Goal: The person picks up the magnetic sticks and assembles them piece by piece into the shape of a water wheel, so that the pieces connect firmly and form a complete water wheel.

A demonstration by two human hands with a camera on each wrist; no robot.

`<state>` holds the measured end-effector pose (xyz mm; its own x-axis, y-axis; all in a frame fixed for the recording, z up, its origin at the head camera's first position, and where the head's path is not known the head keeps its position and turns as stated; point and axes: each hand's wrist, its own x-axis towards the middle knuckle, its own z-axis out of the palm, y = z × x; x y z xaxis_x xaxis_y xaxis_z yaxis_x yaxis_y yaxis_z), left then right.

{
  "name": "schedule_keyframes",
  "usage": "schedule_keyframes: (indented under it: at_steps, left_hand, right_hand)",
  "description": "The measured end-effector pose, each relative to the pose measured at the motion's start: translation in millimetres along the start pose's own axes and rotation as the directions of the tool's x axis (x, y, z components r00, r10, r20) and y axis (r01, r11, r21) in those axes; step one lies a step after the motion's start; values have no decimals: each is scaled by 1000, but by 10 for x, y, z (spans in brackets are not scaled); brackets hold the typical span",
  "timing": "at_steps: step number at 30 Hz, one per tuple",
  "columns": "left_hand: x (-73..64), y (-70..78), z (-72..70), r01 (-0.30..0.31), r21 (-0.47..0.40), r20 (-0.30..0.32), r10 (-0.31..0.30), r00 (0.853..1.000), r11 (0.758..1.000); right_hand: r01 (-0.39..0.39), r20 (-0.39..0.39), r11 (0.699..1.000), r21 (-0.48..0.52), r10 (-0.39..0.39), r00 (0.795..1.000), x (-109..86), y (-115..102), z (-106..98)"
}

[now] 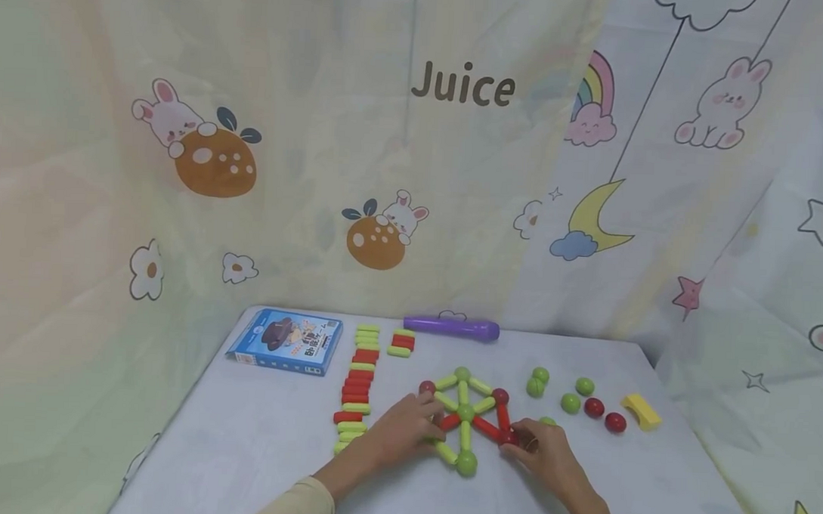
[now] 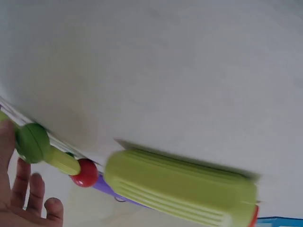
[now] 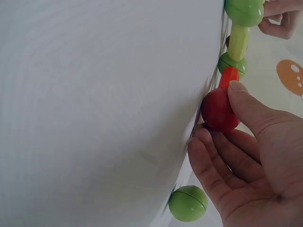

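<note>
On the table lies a wheel-shaped figure of balls and rods, with a green ball [image 1: 466, 412] at its hub and yellow-green and red rods as spokes. My left hand [image 1: 405, 431] covers its lower left corner. In the left wrist view that hand's thumb and fingers hold a green ball [image 2: 32, 143], joined by a rod to a red ball [image 2: 85, 173]. At the lower right corner my right hand [image 1: 549, 452] pinches a red ball [image 3: 218, 111] between thumb and fingers. A red rod [image 1: 503, 417] runs up from it to another red ball [image 1: 500, 396].
Yellow-green and red rods [image 1: 357, 386] stand in a column left of the figure. Loose green balls [image 1: 570, 402] and red balls [image 1: 594, 407] lie to the right, near a yellow arch block [image 1: 642, 411]. A blue box [image 1: 293, 341] and purple microphone-shaped object [image 1: 452, 329] lie at the back.
</note>
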<state>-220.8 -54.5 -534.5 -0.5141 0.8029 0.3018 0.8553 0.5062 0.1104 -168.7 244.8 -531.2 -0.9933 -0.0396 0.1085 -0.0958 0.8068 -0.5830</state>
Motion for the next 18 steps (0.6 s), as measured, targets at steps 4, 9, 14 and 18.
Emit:
schedule_keyframes:
  at_steps: [4, 9, 14, 18]
  left_hand:
    - [-11, 84, 42, 45, 10, -43, -45, 998, 999]
    - [-88, 128, 12, 286, -591, -27, -373, 927, 754]
    - [-112, 89, -81, 334, -794, 43, -500, 865, 509]
    - [-112, 64, -83, 382, -776, 71, -532, 844, 502]
  right_hand:
    - [7, -4, 1000, -2, -7, 1000, 1, 0, 5]
    - [-6, 1, 1000, -14, 6, 1000, -4, 1, 2]
    - [-16, -3, 1000, -21, 16, 1000, -11, -1, -17]
    - [-7, 8, 1000, -21, 7, 1000, 4, -7, -22]
